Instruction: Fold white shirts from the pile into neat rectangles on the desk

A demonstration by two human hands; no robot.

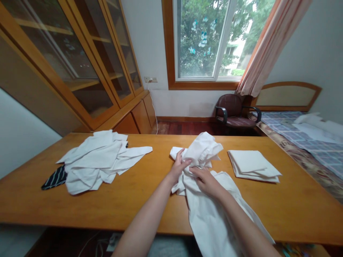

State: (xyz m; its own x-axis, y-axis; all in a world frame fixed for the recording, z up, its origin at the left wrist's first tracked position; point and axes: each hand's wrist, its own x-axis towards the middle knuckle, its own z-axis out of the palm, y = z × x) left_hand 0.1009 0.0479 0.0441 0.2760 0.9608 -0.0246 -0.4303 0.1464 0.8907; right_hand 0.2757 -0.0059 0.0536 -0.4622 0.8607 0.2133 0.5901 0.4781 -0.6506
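Observation:
A crumpled white garment (pixel 211 210) lies across the middle of the table, its long lower part hanging over the front edge towards me. Whether it is a shirt or something else, I cannot tell. My left hand (pixel 179 167) grips the bunched upper part, thumb on top. Close by on the right, my right hand (pixel 205 180) has its fingers closed on the same cloth, fingertips partly hidden in the folds. A neatly folded white cloth (pixel 250 164) rests to the right of the hands. On the left is a loose heap of white clothes (pixel 93 160).
The wooden table (pixel 150 200) spans the view. A dark striped cloth (pixel 55 178) pokes out from under the heap. Beyond stand a glass-fronted cabinet (pixel 118 96), a brown armchair (pixel 233 112) by the window, and a bed (pixel 300 121) at the right.

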